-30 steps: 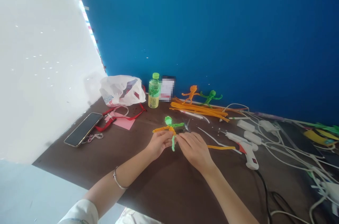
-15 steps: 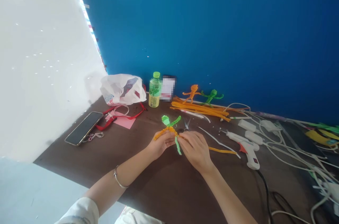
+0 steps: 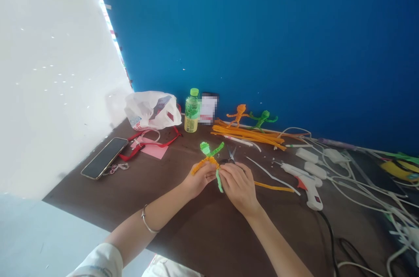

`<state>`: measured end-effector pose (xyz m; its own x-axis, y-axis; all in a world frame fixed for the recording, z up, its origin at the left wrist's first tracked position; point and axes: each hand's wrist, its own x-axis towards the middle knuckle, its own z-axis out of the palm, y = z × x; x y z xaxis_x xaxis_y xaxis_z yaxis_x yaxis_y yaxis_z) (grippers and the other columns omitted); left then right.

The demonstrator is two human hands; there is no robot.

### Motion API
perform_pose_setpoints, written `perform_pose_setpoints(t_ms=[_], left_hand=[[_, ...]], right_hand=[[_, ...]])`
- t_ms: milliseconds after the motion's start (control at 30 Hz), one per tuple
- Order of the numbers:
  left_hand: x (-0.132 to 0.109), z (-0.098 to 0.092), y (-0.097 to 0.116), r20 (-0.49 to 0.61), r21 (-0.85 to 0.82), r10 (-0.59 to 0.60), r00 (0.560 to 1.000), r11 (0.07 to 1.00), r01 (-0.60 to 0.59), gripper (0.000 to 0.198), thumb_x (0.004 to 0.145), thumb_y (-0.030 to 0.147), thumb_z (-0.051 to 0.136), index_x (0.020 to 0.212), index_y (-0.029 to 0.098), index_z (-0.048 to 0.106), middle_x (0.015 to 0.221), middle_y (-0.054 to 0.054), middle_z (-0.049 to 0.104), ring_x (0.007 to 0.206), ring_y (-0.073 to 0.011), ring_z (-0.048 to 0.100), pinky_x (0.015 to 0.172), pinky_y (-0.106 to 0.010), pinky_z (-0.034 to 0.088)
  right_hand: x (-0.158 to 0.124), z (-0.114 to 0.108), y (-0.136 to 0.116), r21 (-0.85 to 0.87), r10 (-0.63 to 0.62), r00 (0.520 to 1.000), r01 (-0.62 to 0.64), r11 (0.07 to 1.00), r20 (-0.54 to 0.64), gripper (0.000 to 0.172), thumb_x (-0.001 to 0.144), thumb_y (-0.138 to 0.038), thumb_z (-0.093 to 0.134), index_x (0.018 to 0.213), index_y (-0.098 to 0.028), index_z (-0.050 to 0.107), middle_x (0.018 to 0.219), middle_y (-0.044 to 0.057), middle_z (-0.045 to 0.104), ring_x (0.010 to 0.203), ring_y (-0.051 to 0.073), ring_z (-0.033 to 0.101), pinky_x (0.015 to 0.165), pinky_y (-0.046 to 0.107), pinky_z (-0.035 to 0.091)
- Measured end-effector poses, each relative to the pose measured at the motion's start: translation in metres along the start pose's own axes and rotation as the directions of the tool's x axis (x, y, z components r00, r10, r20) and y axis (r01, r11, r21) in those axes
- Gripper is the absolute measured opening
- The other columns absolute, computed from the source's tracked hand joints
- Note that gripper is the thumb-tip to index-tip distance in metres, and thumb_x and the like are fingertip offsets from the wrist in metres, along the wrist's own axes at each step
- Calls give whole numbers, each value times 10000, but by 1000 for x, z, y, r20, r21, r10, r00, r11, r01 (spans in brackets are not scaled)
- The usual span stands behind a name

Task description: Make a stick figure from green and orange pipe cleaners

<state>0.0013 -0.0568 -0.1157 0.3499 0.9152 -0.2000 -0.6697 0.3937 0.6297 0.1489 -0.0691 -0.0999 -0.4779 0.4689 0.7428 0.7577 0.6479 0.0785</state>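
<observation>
Between my hands is a small pipe-cleaner figure point(image 3: 209, 162) with a green head, green limbs and orange twisted round its body and one arm. My left hand point(image 3: 199, 180) is closed on its orange side. My right hand point(image 3: 238, 185) pinches the orange pipe cleaner point(image 3: 275, 186) close to the body, and the strip's loose end trails out to the right past the hand. Fingers hide the figure's lower middle. Scissors point(image 3: 231, 154) lie just behind my right hand, blades up, handles partly covered.
Behind stand finished orange point(image 3: 240, 113) and green point(image 3: 263, 119) figures near a bundle of orange pipe cleaners point(image 3: 248, 135). A glue gun point(image 3: 306, 183) and tangled white cables point(image 3: 356, 185) are at right. A bottle point(image 3: 191, 113), plastic bag point(image 3: 152, 109) and phone point(image 3: 104, 158) sit left.
My right hand has shifted slightly left, closer to the figure, and the orange strip's tail has moved a little with it. Both hands keep their hold.
</observation>
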Motion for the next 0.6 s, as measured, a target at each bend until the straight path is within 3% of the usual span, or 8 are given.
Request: perform_pose_setpoints(t_ms=[167, 600], left_hand=[[-2, 0, -2, -6, -14, -34, 999, 999, 34, 154, 642, 243, 679, 666, 144, 563, 730, -12, 579, 738, -108, 549, 811, -270, 367], [-5, 8, 2, 28, -3, 71, 997, 997, -71, 157, 643, 215, 672, 625, 136, 537, 677, 2, 545, 696, -99, 529, 779, -268, 371]], right_hand=[[1, 1, -2, -31, -21, 999, 20, 999, -35, 175, 759, -89, 568, 912, -174, 551, 870, 42, 667, 877, 174, 606, 894, 372, 397], [2, 5, -6, -11, 70, 992, -71, 997, -109, 131, 774, -92, 542, 874, -177, 533, 846, 54, 658, 871, 186, 618, 901, 411, 417]])
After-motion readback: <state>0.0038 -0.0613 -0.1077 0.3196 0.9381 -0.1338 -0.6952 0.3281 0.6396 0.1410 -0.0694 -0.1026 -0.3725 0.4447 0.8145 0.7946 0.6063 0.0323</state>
